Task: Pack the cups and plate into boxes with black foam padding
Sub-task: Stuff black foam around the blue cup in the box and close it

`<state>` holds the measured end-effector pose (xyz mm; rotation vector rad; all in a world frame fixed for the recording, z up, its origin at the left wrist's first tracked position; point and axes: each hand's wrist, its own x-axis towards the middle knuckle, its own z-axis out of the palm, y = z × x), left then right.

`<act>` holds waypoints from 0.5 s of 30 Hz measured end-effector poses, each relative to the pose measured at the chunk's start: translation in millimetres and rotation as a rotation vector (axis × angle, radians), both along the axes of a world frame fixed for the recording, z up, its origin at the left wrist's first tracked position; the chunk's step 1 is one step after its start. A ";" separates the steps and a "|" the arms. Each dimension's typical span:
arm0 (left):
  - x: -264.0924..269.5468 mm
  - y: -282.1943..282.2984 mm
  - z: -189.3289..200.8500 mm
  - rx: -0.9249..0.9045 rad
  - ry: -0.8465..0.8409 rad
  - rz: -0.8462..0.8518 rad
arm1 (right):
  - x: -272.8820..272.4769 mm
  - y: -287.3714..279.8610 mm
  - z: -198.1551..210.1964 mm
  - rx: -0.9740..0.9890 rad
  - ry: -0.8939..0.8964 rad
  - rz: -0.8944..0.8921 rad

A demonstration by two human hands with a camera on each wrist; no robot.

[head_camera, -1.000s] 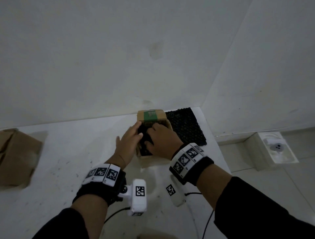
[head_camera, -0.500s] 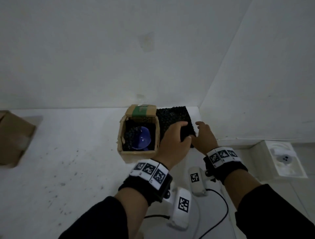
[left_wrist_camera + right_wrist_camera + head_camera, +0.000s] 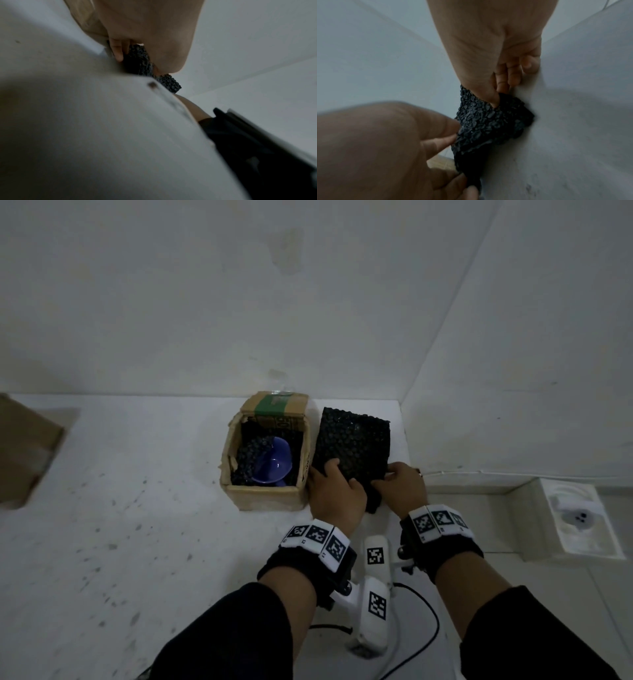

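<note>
hands switching over to the foam now
both hands are leaving the box (image 3: pixel 263 453); left hand (image 3: pixel 337 494) and right hand (image 3: pixel 400 489) are pinching the black foam sheet (image 3: pixel 356 443)

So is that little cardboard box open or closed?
Open: the cardboard box has its flap up, and the blue cup shows inside.

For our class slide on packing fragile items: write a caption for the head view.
Both hands, left and right, grip black foam beside a box holding a blue cup.

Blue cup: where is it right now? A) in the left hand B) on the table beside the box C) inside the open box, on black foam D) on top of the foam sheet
C: the blue cup sits inside the open box on black foam, while both hands grip the foam sheet beside it.
</note>
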<state>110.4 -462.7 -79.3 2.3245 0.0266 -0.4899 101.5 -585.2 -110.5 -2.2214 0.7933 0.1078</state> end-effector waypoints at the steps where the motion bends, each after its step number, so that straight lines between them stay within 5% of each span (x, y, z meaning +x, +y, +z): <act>1: -0.9 -0.3 -1.5 0.011 0.010 0.003 | -2.9 -2.5 -0.4 0.007 0.000 0.000; 8: 0.2 4.4 0.7 -0.001 0.089 -0.017 | -21.4 -16.1 18.7 0.342 -0.026 -0.091; 15: -1.9 14.3 36.6 -0.409 0.096 0.074 | -39.2 -16.7 64.4 0.620 -0.198 -0.186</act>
